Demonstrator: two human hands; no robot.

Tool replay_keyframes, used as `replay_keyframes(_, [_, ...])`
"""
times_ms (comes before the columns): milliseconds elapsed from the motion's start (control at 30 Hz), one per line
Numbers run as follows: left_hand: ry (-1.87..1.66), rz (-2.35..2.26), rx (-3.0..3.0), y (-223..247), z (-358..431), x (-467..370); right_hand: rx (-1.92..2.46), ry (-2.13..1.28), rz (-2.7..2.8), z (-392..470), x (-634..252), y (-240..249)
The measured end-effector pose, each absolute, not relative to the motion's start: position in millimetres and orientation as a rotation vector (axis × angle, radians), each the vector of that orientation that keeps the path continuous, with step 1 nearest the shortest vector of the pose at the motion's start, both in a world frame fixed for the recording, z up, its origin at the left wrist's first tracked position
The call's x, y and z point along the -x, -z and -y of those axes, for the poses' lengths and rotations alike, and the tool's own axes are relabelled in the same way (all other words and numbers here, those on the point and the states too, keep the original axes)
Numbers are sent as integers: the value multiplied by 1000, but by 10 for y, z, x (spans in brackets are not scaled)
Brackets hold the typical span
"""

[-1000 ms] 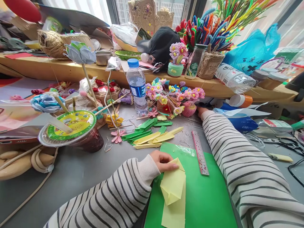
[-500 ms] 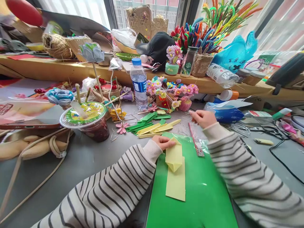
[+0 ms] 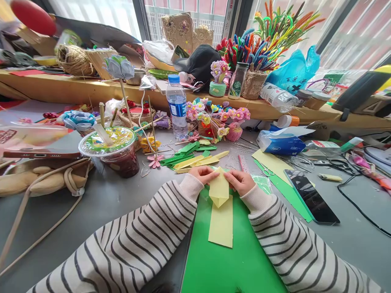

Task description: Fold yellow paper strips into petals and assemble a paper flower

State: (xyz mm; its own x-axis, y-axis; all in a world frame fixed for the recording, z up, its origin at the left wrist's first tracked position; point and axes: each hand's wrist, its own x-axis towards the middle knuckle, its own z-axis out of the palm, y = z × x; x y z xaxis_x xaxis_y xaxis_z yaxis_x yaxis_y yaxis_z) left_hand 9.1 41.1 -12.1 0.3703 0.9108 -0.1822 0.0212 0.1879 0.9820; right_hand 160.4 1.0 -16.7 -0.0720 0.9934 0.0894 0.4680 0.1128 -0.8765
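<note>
Nearest, one green board (image 3: 238, 264) is lying on the worktop (image 3: 146, 211), carrying one flat yellow strip (image 3: 220, 232) whose long axis is running near to far. Just beyond, one folded yellow paper (image 3: 219, 187) is covering the strip's far end; whether the two are joined, I cannot tell. This folded piece is pointing the same way and sitting between both hands, neither clearly nearer: the left hand (image 3: 204, 175) is pinching its left edge near the far tip, the right hand (image 3: 240, 181) its right edge. To the right, one phone (image 3: 312, 198) is resting, with one pair of small scissors (image 3: 266, 171) farther off. Beyond the left hand, green and yellow folded pieces (image 3: 191, 158) are overlapping too much to count; behind them one water bottle (image 3: 176, 108) is standing upright.
</note>
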Motion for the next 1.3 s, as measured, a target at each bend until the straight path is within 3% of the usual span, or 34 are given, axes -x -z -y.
replay_keyframes(300, [-677, -957, -1269, 75, -411, -53, 1370, -1056, 1521, -9, -1584, 184])
replay_keyframes(800, [-601, -890, -1225, 45, -365, -56, 1421, -333, 1958, 44, -1583, 141])
replay_keyframes(1100, [-533, -832, -1320, 35, -334, -40, 1439, -715, 1864, 62, -1556, 109])
replay_keyframes(1300, [-558, -853, -1354, 54, -332, -56, 1410, -723, 1829, 77, -1565, 118])
